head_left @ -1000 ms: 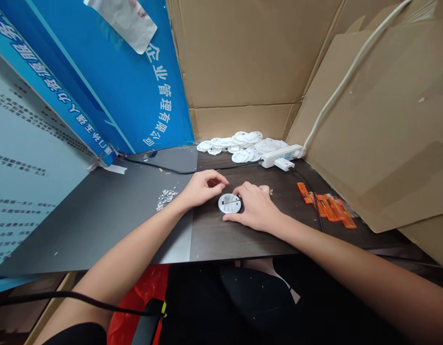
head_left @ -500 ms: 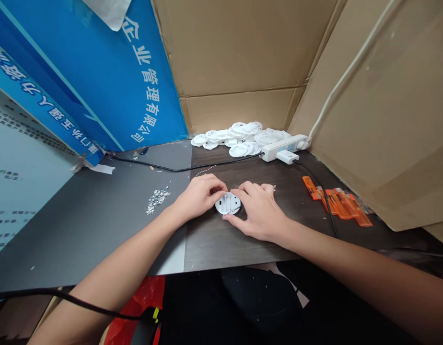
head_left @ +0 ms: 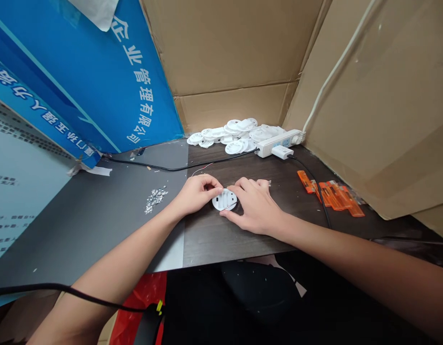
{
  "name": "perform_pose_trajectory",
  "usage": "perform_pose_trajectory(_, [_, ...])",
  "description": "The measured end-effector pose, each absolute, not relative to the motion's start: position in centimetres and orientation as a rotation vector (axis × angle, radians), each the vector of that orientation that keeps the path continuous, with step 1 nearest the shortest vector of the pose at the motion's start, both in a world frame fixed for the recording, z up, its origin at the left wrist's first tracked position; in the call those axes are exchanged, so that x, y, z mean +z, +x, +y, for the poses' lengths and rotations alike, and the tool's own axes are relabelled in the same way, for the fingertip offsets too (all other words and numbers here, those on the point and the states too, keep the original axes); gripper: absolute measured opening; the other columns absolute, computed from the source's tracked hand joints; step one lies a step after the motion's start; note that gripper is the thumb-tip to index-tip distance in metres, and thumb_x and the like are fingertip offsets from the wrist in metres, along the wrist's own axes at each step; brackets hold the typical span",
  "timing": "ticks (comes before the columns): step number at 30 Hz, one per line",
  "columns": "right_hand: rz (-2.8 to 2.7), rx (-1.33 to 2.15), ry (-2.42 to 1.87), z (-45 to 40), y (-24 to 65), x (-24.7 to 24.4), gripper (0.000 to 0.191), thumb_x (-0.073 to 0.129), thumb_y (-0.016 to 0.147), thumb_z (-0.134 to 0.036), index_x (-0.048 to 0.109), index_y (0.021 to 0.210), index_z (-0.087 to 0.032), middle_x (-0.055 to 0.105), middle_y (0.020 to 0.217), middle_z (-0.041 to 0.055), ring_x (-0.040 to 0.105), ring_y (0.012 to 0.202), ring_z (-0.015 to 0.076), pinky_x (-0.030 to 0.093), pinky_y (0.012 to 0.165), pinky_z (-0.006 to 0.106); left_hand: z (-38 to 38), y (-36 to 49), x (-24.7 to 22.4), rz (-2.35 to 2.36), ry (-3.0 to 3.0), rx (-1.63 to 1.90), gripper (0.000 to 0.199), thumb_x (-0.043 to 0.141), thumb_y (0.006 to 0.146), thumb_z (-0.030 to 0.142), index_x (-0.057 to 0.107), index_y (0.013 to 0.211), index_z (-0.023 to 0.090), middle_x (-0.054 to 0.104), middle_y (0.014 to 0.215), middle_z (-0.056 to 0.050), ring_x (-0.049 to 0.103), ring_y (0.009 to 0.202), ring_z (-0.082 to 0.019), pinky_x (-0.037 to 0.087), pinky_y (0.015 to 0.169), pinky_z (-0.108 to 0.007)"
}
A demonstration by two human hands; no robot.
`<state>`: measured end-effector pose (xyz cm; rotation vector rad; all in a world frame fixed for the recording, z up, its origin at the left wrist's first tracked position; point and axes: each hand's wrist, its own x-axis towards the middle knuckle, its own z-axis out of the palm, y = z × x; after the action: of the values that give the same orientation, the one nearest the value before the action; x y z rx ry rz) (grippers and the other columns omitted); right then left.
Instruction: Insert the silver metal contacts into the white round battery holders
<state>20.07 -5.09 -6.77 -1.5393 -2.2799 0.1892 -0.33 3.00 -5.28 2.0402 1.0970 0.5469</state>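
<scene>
On the dark tabletop (head_left: 207, 244) lies a round white plastic disc (head_left: 225, 200) with ridges and small dark slots. My left hand (head_left: 199, 194) pinches its upper left rim between thumb and fingers. From the right, my right hand (head_left: 252, 203) grips the same disc, fingertips at the top edge and thumb at the lower edge. A thin dark wire or slim tool crosses the disc's lower right; I cannot tell which. Just behind my left hand, a thin red and white wire (head_left: 203, 168) rests on the table.
A heap of similar white discs (head_left: 236, 136) lies at the back beside a white power strip (head_left: 279, 142) with a plugged-in adapter (head_left: 282, 152). Small shiny metal pieces (head_left: 156, 200) are piled left. Orange plastic strips (head_left: 336, 195) lie right, under a black cable (head_left: 320, 191). Cardboard walls (head_left: 236, 48) enclose the back.
The camera view has shifted slightly, so the scene sits a little further left. Both hands keep their hold on the disc with almost no visible movement.
</scene>
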Motion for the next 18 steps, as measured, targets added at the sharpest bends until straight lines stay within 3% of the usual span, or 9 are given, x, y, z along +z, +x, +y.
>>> perform_pose_trajectory(18, [-2.264, 0.204, -1.550, -5.06, 20.03, -6.84, 0.053, 0.069, 0.088, -0.062, 0.068, 0.119, -0.019, 0.061, 0.116, 0.0108, 0.057, 0.103, 0.0291, 0.027, 0.091, 0.045, 2.41, -0.48, -5.20, 1.040, 2.285, 0.626, 0.017, 0.067, 0.089, 0.028, 0.078, 0.084, 0.017, 0.075, 0.097, -0.002, 0.067, 0.087, -0.012, 0.047, 0.080, -0.024])
